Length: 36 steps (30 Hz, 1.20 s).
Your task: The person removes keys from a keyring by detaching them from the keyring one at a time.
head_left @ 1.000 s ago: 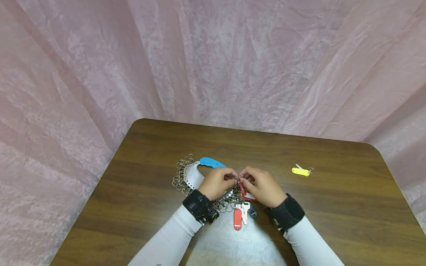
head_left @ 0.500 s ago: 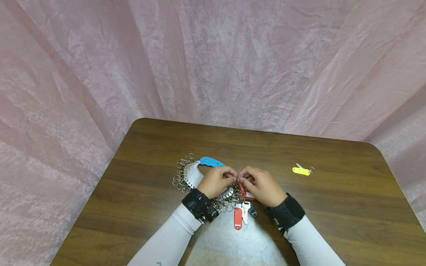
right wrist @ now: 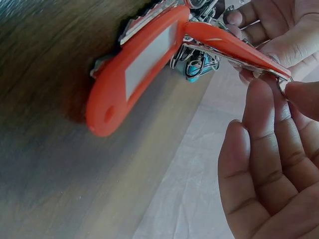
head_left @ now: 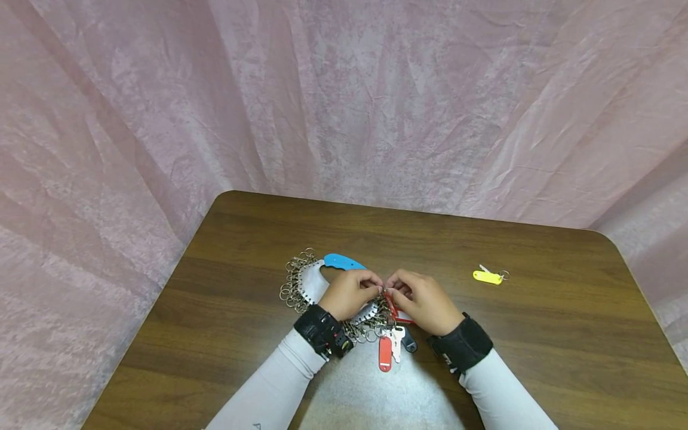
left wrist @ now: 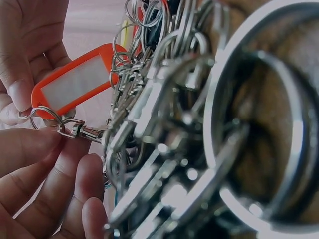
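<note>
Both hands meet over the right end of a metal key holder plate with a blue handle. My left hand pinches the link of a small metal swivel clasp between thumb and finger. My right hand pinches a split ring that passes through an orange-red key tag. In the left wrist view the ring and the clasp's link touch; whether they are threaded I cannot tell. A key lies along the tag in the right wrist view.
Many metal rings hang along the plate's edge. Another red key tag, a key and a black tag lie nearer the person. A yellow key tag with key and ring rests on the wooden table at the right.
Both hands keep nearly the same place and pinch. Only slight finger movement and a tiny shift of the view show.
</note>
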### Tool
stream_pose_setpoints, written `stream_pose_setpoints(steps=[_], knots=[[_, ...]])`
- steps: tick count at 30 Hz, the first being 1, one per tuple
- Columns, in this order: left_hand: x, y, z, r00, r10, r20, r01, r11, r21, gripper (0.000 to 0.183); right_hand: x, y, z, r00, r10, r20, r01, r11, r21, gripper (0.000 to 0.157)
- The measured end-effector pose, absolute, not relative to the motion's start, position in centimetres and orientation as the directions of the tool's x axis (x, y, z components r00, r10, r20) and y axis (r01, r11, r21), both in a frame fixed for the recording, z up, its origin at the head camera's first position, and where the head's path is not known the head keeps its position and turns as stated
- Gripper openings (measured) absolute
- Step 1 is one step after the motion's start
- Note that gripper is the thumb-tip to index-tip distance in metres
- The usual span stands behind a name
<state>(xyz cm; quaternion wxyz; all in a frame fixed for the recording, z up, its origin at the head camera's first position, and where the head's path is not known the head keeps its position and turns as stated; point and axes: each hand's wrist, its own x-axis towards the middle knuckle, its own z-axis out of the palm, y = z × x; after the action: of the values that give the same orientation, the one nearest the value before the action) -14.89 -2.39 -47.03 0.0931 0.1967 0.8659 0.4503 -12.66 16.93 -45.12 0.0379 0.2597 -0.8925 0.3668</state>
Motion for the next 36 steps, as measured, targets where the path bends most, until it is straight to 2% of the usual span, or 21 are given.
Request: stream_pose_setpoints(steps=[11, 16, 26, 36], knots=[[-14.77, -2.44, -46.66, -0.898, 0.44, 0.007, 0.285, 0.571, 0.77, 0.009, -12.6, 16.89, -44.99, -0.868, -0.427, 0.252, -0.481, 0.602, -0.638, 0.01], [-14.83, -2.41, -46.62, -0.902, 0.431, 0.012, 0.276, 0.555, 0.785, 0.006, -12.69, 16.9, -45.05, -0.864, -0.424, 0.271, -0.491, 0.595, -0.636, 0.01], [-14.89, -2.2, -46.78, -0.889, 0.428, 0.162, 0.369, 0.46, 0.807, 0.013, -12.75, 16.91, -45.17, -0.852, -0.428, 0.301, -0.514, 0.574, -0.638, 0.009], [-14.93, -2.18, -46.71, -0.902, 0.419, 0.103, 0.323, 0.498, 0.805, 0.009, -12.65, 16.87, -45.04, -0.862, -0.418, 0.286, -0.495, 0.58, -0.647, 0.008]])
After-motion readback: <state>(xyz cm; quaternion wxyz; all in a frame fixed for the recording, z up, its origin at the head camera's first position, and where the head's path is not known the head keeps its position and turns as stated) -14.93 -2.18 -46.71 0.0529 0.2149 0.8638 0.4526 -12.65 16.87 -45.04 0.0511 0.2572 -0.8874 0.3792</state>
